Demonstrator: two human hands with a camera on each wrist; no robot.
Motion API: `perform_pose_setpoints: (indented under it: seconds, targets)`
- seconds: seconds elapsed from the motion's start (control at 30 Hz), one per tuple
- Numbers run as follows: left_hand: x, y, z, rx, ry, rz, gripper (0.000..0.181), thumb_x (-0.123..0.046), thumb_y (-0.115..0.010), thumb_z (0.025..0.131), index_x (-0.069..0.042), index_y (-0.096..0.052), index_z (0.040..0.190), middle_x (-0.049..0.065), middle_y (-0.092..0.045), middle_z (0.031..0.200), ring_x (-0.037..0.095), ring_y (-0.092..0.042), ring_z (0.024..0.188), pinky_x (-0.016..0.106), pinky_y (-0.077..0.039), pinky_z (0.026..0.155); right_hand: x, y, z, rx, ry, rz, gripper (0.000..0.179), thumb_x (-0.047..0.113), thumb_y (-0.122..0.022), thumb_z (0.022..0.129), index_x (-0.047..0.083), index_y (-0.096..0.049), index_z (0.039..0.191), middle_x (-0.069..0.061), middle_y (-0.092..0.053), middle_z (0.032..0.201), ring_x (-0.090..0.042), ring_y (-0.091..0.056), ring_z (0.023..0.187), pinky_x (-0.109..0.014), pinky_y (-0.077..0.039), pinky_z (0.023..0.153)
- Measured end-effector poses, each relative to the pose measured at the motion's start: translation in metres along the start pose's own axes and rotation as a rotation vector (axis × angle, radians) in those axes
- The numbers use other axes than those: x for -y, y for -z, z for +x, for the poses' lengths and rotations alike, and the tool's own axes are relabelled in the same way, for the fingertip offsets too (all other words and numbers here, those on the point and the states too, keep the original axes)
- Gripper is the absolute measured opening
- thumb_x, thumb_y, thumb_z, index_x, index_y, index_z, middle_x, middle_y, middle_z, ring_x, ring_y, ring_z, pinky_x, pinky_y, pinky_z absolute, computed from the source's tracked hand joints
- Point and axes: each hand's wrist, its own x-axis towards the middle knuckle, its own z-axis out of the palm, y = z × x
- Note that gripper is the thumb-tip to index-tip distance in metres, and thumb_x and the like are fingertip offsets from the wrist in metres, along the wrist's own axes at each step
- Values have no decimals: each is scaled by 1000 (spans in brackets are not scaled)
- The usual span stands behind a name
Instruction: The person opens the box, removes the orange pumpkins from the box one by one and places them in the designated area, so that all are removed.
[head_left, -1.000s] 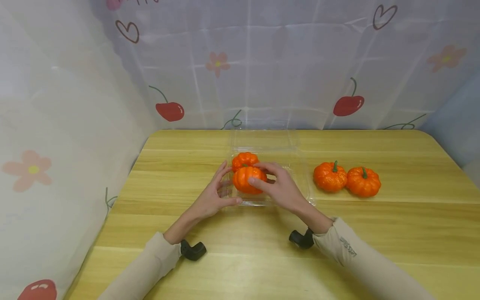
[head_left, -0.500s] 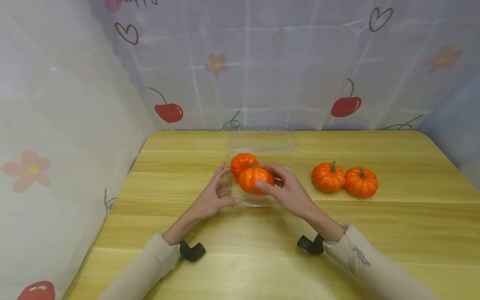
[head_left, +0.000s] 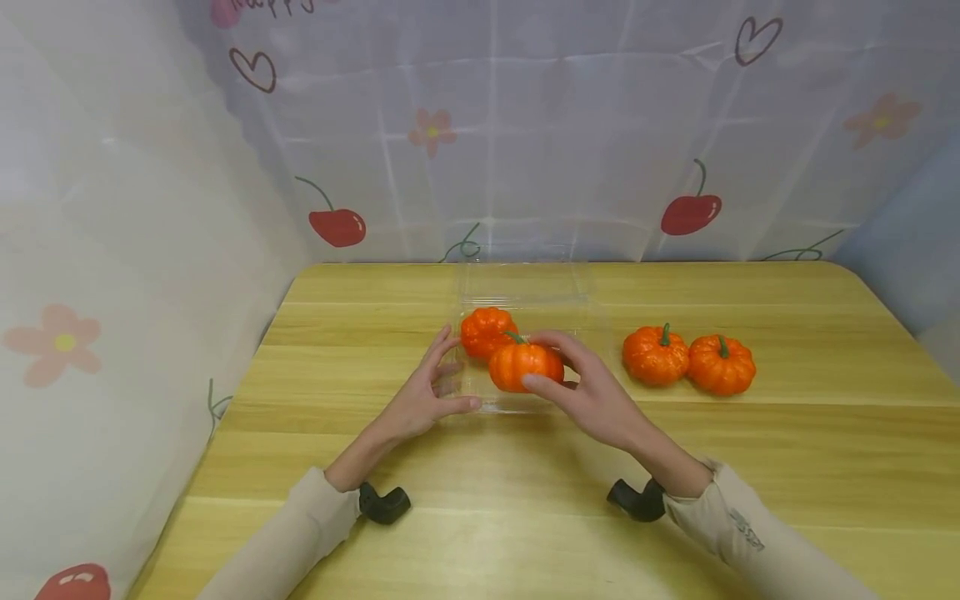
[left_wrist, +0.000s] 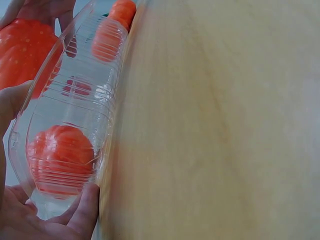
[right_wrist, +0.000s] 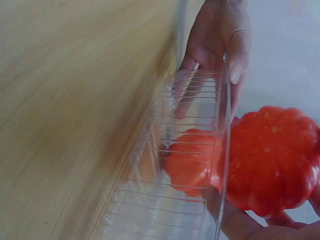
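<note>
My right hand (head_left: 600, 404) grips an orange toy pumpkin (head_left: 523, 368) with a green stem, thumb on its near side and fingers behind. It is over the clear plastic clamshell box (head_left: 517, 409); in the right wrist view this pumpkin (right_wrist: 272, 157) shows above the box rim. My left hand (head_left: 416, 402) holds the box by its left front corner, thumb at the rim and fingers along the side. Inside, at the left back, lies another pumpkin (head_left: 483, 331), seen through the clear wall in the left wrist view.
Two more orange pumpkins (head_left: 656, 356) sit side by side on the wooden table (head_left: 810, 467), right of the box. The box's clear lid (head_left: 525, 282) is folded back toward the table's far edge. A patterned curtain (head_left: 555, 150) hangs behind.
My right hand has moved right and slightly toward me with the gripped pumpkin, uncovering more of the pumpkin in the box. My left hand keeps its place at the box.
</note>
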Motion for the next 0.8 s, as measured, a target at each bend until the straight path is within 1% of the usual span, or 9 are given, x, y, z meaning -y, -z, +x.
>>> perform_pose_setpoints:
  seconds: [0.13,0.3,0.37,0.43,0.6,0.73,0.8]
  targets:
    - [1,0,1,2,0,7,104,-12,-81,82,-22,-13,160,-3,-12,163,33,-36,138,48,-39,107,-1,3,-6,1,21,-24,44,16,-71,93,8,-54,132,-9,-50,136,-27,-51,117,-45,-53,90]
    - [0,0,1,-6,5,13,105,-12,-82,81,-22,-13,159,-3,-12,163,34,-37,138,48,-40,107,0,6,-11,-12,15,11,44,13,-72,92,6,-54,131,-10,-49,135,-28,-50,117,-39,-54,90]
    - [0,0,1,-10,7,11,105,-13,-82,81,-22,-13,159,-2,-13,163,34,-37,138,47,-40,106,1,7,-13,-23,13,20,44,12,-72,92,6,-54,131,-11,-48,136,-29,-50,117,-38,-54,91]
    - [-1,0,1,-8,6,7,106,-13,-82,81,-23,-11,160,0,-15,162,35,-37,138,48,-40,107,1,9,-15,-36,6,17,43,12,-72,92,6,-54,130,-11,-48,136,-29,-49,118,-39,-53,92]
    - [-2,0,0,-3,-3,8,106,-12,-82,81,-22,-11,160,2,-15,163,37,-37,138,49,-40,106,1,11,-18,-60,-16,15,43,11,-73,90,6,-54,129,-11,-46,137,-29,-47,119,-41,-53,92]
    - [-1,0,0,-11,8,12,107,-12,-82,81,-23,-11,160,0,-16,162,35,-38,137,47,-40,106,1,12,-20,-88,-20,-2,40,14,-72,92,8,-56,127,-10,-48,135,-27,-49,117,-43,-53,92]
    - [0,0,0,-9,5,14,106,-12,-82,82,-21,-11,160,0,-15,163,35,-38,137,48,-40,106,2,14,-21,-97,-18,-10,38,15,-71,93,8,-56,127,-9,-49,134,-26,-49,117,-45,-52,92]
